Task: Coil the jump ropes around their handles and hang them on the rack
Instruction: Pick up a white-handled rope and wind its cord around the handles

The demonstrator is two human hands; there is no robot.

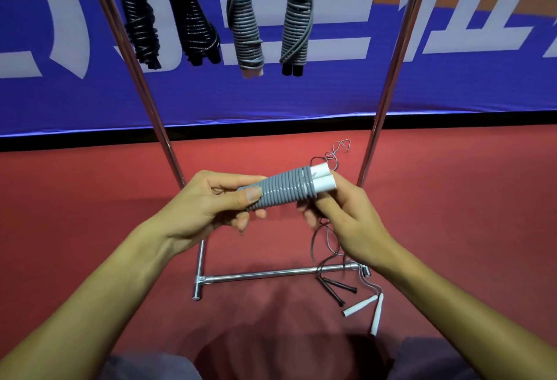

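Red floor (452, 198) fills the lower half of my view, ending at a black strip under a blue banner (271, 96) with large white lettering. Between me and that wall stands a chrome rack (271, 273): two slanted poles rise out of frame, and a low crossbar runs along the floor just below my hands, leaving open floor to the left and far right.

I hold the grey jump rope (280, 189) in mid-air between the poles, roughly level, tilted up to the right. Its cord is wound in tight, even turns around two white handles whose ends stick out side by side at the right. My left hand (211, 201) grips the narrow end, thumb pressed along the coils and fingers curled underneath. My right hand (352, 216) sits under the handle end, fingers curled; they are blurred, and I cannot tell exactly what they pinch.

Four coiled ropes hang from the rack above: two black (168, 17), two grey (268, 17). On the floor by the rack's right foot lie loose ropes (355, 295): I count two thin black handles and two white ones, with thin cords tangled up behind my right hand.
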